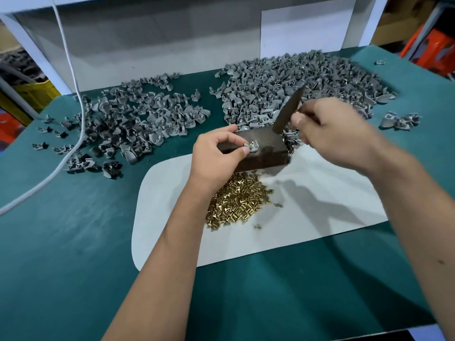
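Observation:
A dark metal block (pixel 266 151) lies at the far edge of a white mat (pixel 307 217). My left hand (pixel 216 153) pinches a small grey part (pixel 250 145) with a brass rivet in it on top of the block. My right hand (pixel 330 134) grips a flat dark metal bar (pixel 288 110) that slants up and to the right above the block; this hand is blurred by motion. A heap of brass rivets (pixel 237 200) lies on the mat just in front of the block.
Two big heaps of grey parts cover the green table (pixel 73 242): one at the left (pixel 138 119), one at the back right (pixel 295 80). A few loose parts (pixel 398 120) lie to the right. A white cable (pixel 73 77) runs down the left side. A white panel stands behind.

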Action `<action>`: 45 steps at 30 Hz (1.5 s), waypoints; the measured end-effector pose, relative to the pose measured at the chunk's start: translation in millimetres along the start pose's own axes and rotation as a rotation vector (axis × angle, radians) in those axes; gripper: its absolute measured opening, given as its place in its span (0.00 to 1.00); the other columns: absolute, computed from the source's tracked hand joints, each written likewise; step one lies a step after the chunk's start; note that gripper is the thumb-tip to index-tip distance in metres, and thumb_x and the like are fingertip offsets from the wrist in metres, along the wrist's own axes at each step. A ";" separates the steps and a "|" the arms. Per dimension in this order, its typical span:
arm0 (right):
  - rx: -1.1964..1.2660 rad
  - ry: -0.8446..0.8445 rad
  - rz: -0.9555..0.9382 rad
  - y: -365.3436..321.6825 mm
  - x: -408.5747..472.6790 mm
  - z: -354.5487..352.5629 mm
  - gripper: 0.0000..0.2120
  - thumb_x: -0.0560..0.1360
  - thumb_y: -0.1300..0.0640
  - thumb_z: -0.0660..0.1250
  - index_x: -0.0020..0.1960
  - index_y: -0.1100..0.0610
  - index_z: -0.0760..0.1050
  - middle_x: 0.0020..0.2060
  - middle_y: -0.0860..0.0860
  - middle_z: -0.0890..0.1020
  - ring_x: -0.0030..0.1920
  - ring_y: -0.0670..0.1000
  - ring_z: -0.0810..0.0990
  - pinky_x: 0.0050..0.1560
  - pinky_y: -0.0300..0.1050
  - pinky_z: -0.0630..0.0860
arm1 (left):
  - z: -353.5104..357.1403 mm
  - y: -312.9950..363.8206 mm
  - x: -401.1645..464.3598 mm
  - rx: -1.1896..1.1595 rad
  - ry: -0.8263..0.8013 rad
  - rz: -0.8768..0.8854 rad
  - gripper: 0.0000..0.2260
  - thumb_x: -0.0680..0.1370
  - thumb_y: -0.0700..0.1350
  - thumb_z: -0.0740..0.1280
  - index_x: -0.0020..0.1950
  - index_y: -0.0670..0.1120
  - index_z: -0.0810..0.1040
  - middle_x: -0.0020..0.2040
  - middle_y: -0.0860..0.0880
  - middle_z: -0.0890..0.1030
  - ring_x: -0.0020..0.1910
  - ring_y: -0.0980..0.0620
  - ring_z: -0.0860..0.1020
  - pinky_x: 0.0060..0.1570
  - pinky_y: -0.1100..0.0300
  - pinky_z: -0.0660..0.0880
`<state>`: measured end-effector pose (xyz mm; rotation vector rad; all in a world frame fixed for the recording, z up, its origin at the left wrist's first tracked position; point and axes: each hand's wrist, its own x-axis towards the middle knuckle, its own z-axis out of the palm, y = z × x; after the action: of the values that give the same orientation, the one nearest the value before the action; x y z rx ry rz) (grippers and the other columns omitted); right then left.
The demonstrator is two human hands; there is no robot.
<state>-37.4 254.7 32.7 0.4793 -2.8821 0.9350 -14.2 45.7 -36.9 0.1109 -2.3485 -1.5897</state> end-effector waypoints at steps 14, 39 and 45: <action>-0.253 -0.010 -0.154 -33.9 3.5 31.1 0.12 0.85 0.49 0.56 0.45 0.50 0.69 0.38 0.55 0.77 0.38 0.60 0.77 0.41 0.53 0.77 | 1.5 2.4 2.3 0.025 -0.008 -0.030 0.11 0.72 0.35 0.78 0.41 0.51 0.85 0.68 0.44 0.80 0.76 0.48 0.69 0.77 0.51 0.63; -0.340 -0.016 -0.121 -34.2 1.0 28.8 0.13 0.86 0.48 0.55 0.49 0.54 0.73 0.35 0.53 0.75 0.33 0.57 0.73 0.37 0.50 0.72 | -2.3 5.1 1.2 0.060 -0.029 -0.055 0.11 0.73 0.37 0.77 0.42 0.54 0.86 0.72 0.47 0.77 0.79 0.49 0.63 0.78 0.52 0.56; -0.342 0.165 -0.215 -35.7 8.0 17.7 0.12 0.86 0.49 0.55 0.52 0.53 0.74 0.33 0.51 0.71 0.28 0.51 0.68 0.34 0.47 0.65 | -2.5 1.9 1.8 0.058 -0.034 -0.061 0.06 0.74 0.40 0.77 0.46 0.50 0.88 0.72 0.49 0.77 0.79 0.50 0.63 0.78 0.53 0.55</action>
<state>-33.2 214.9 39.6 0.6287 -2.6927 0.4172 -14.9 43.8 -33.9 0.1717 -2.4403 -1.5630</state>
